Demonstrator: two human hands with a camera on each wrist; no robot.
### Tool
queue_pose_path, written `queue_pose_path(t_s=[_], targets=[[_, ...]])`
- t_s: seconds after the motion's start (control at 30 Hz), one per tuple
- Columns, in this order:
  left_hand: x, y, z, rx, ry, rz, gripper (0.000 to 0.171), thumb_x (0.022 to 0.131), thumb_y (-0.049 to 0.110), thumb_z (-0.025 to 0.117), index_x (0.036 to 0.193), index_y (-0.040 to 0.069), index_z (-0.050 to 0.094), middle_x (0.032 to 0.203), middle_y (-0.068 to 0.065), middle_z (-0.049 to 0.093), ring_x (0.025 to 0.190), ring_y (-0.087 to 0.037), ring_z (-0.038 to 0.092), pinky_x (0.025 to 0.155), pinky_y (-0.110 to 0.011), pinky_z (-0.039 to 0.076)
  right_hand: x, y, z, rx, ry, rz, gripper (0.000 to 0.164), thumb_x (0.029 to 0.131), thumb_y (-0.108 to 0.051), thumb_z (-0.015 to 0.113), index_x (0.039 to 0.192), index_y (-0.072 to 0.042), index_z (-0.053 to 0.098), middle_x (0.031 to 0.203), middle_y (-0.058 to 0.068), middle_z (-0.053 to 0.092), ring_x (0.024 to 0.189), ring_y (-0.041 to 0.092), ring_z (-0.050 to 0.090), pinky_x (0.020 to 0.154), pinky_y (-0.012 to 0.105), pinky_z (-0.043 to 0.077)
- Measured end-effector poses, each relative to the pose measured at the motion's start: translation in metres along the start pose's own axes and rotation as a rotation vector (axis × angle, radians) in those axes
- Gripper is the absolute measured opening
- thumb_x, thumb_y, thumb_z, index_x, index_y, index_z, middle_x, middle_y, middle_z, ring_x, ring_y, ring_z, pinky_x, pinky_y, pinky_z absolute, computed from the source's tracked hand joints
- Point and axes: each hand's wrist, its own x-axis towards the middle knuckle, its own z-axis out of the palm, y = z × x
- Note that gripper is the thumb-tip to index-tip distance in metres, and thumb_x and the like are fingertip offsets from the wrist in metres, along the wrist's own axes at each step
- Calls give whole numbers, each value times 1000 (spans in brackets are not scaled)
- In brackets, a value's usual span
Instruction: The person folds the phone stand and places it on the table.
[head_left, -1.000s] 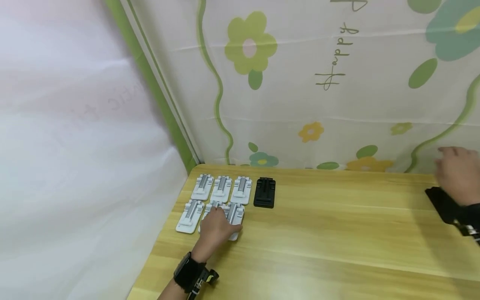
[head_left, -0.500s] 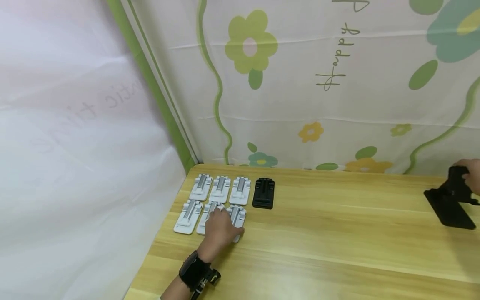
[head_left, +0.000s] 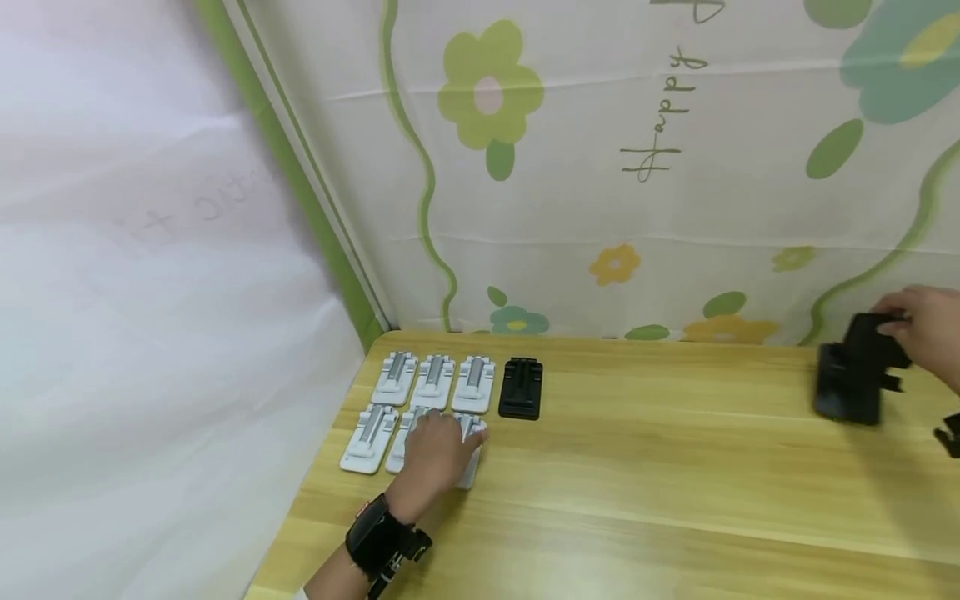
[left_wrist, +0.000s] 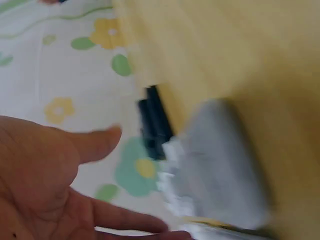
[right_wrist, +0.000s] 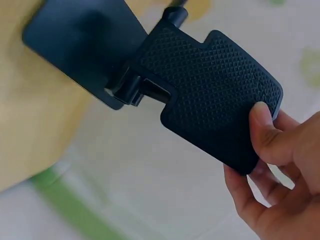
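At the right of the head view, my right hand pinches a black folding phone stand by the edge of its upper plate. The right wrist view shows the thumb on the textured face of that plate, fingers behind it; the smooth base hangs at an angle from the hinge. At the left, my left hand is over the front row of white phone stands, partly hiding the rightmost one. In the left wrist view its thumb and fingers are spread apart, close to a blurred pale stand.
White phone stands with grey hinged arms lie folded in two rows, among them one at the back left. Beside the back row lies another black phone stand. A flowered curtain hangs along the far edge of the wooden table.
My right hand has taken hold of the black phone stand's raised plate, and the stand has shifted left and turned. The left hand stays over the white stands.
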Motion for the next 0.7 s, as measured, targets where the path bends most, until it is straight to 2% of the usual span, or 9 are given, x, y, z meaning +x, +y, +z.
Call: queue_pose_path(t_s=[0.07,0.17,0.23,0.3,0.37,0.43,0.5,0.63,0.7], targets=[[0,13,-11,-28,51,66,54,101,49,61,86,-2,71,107,-23,66,91,-33,63,68,-45,55,5,-33,-10,-11,-23,-9,18,78,27,55,95,21,61,88,37,57,73,51,59,67,63,48],[1,43,-25,-199,60,175,54,106,43,55,126,-6,65,122,-21,68,109,-34,66,86,-49,58,7,-80,-21,47,-31,-56,31,82,25,47,109,20,61,103,39,56,84,53,60,72,64,49],[4,66,-30,-355,10,232,56,108,41,51,143,-3,54,125,-16,69,110,-30,68,92,-46,58,8,-111,-27,125,-14,-93,30,88,22,51,115,17,61,108,36,56,90,50,58,74,59,48],[6,89,-31,-497,-81,248,59,108,43,48,152,3,46,126,-11,70,111,-25,68,95,-43,56,8,-139,-33,195,24,-141,27,92,17,56,118,13,63,109,31,58,91,44,57,73,50,46],[9,109,-28,-617,-178,249,62,108,46,48,156,8,40,126,-7,69,110,-22,68,94,-41,56,8,-167,-40,259,53,-188,24,96,10,61,119,9,65,112,25,61,94,37,56,77,43,42],[12,125,-24,-693,-245,232,64,106,50,50,156,12,40,129,-5,68,116,-20,66,95,-40,56,10,-192,-46,298,79,-231,22,97,4,65,119,4,68,113,20,64,94,31,58,78,37,41],[15,136,-19,-806,-308,223,61,106,47,52,154,11,43,127,-5,68,115,-21,67,97,-39,56,11,-214,-52,336,90,-265,22,96,2,67,118,1,70,111,15,66,93,27,60,78,33,41],[20,148,-12,-1050,-408,190,37,107,27,55,134,2,62,106,-3,68,104,-19,70,95,-39,58,14,-241,-59,398,115,-326,19,92,4,72,110,-2,74,102,10,69,87,22,63,72,23,42],[21,150,-11,-1130,-443,168,28,106,18,56,126,0,66,105,-3,67,102,-19,70,95,-39,59,14,-249,-61,427,127,-343,19,91,5,72,108,-3,75,100,9,70,85,21,63,69,19,40]])
